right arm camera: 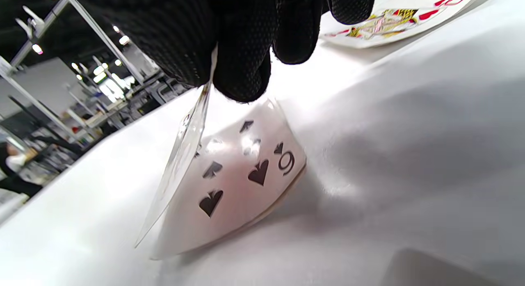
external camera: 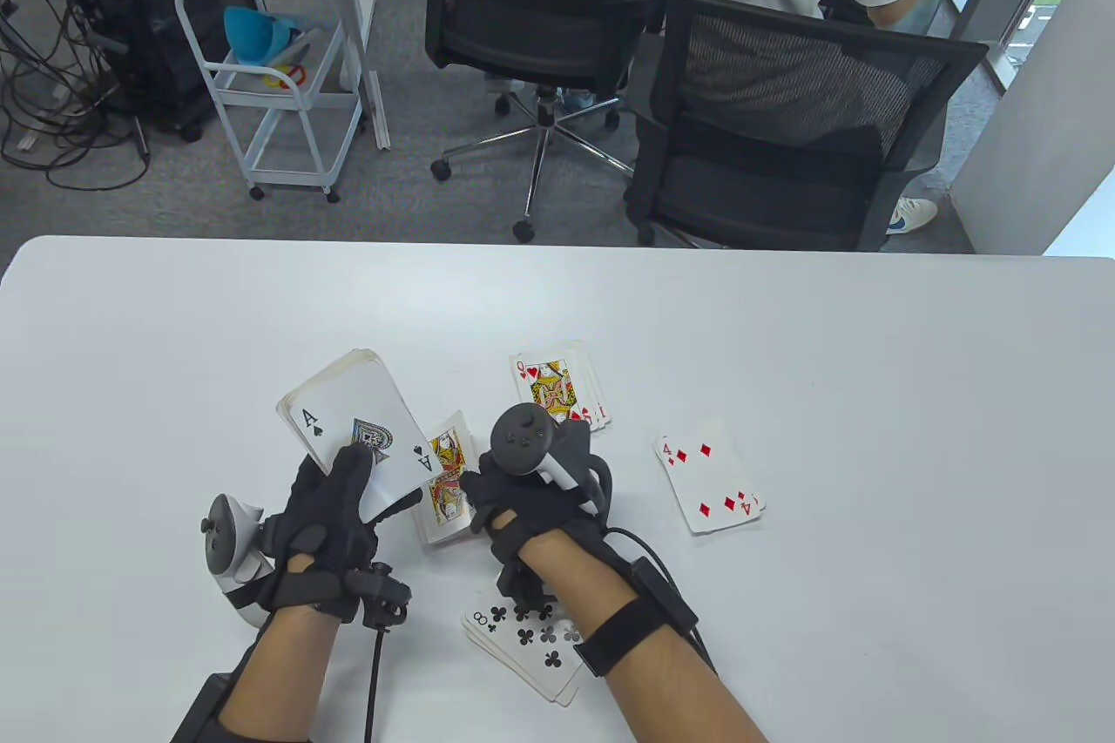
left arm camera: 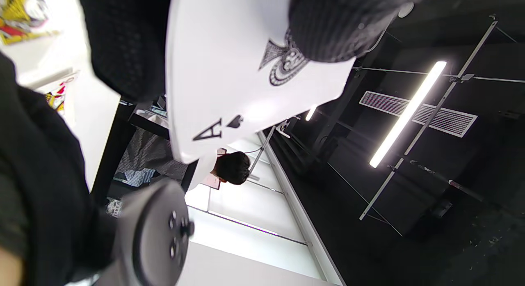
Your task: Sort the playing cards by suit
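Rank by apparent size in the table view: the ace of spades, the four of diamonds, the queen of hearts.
1. ace of spades, nearer the camera
2. four of diamonds
3. queen of hearts, partly hidden by the right hand

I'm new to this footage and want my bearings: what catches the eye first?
The left hand grips a deck with the ace of spades face up. Beside it, the right hand pinches a face card over a spade pile. Around them on the white table lie piles topped by a queen of hearts, a four of diamonds and an eight of clubs.

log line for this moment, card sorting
left hand: holds white card deck, ace of spades up | right hand: pinches face card over spade pile
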`<action>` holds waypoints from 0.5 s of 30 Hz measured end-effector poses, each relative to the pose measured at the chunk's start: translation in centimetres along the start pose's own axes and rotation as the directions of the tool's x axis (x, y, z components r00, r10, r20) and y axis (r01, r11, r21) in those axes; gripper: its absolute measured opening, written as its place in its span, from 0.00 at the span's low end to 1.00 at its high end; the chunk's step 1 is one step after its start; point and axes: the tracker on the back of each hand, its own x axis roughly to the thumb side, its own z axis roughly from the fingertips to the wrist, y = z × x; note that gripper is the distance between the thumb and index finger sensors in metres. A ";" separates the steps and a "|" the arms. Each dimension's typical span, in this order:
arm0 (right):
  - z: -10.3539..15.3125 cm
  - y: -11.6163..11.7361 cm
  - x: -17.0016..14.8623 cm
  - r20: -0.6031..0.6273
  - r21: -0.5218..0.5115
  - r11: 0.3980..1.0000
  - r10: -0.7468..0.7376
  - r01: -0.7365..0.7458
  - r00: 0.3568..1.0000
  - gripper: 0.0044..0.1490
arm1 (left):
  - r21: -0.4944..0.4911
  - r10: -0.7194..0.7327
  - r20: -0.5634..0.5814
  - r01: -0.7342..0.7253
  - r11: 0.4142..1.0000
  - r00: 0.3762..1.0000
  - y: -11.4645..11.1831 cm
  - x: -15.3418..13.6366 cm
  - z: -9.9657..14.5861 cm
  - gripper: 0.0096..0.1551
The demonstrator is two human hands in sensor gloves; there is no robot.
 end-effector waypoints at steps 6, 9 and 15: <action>-1.5 2.1 0.9 -0.076 0.011 0.959 0.284 -0.284 0.956 0.23 | 0.001 0.003 0.001 -0.003 1.000 1.000 0.0 0.1 0.0 0.35; -1.3 1.9 0.5 -0.063 -0.030 0.958 0.284 -0.286 0.957 0.23 | -0.002 0.000 -0.001 0.000 1.000 1.000 0.0 0.0 0.1 0.35; 1.5 -1.1 -1.5 0.021 -0.108 0.991 0.084 -0.081 0.996 0.24 | -0.018 -0.019 -0.018 0.019 1.000 1.000 -0.4 -0.4 0.1 0.35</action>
